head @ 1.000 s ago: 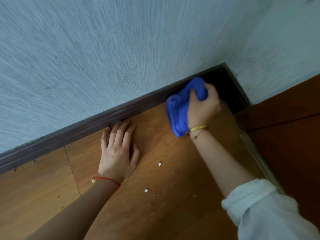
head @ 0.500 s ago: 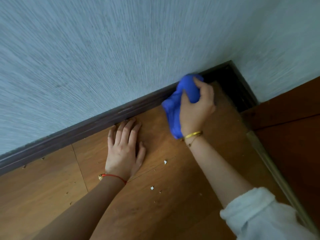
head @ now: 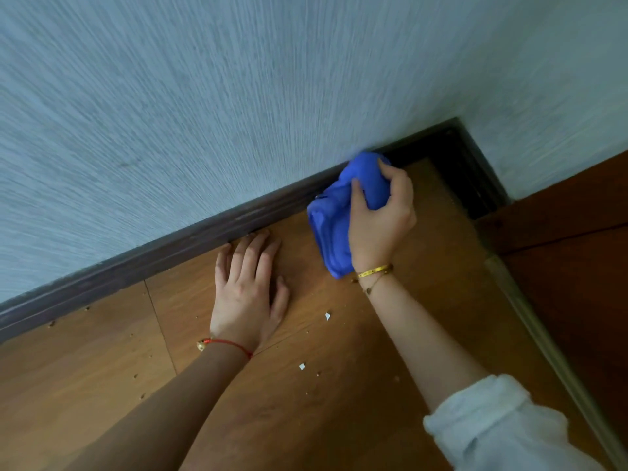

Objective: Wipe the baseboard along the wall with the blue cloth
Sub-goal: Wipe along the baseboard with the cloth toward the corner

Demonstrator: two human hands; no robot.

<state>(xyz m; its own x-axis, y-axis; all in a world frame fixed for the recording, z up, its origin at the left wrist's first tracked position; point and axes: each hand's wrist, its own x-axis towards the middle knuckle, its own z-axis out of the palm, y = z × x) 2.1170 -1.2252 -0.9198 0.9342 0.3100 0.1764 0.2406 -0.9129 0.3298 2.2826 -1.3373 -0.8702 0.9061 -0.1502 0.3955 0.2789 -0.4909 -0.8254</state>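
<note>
While the right hand [head: 377,219] grips the bunched blue cloth [head: 334,215] and presses its upper end against the dark baseboard [head: 190,241] near the corner, the left hand [head: 246,294] lies flat and open on the wooden floor [head: 102,385], fingertips just beside the trim. The cloth's loose lower part hangs toward the floor. Bunched this way, it may ride along the top edge and miss the face below. White flecks [head: 327,316] on the floor could be caught and smeared. The wall [head: 204,96] above could get rubbed too.
</note>
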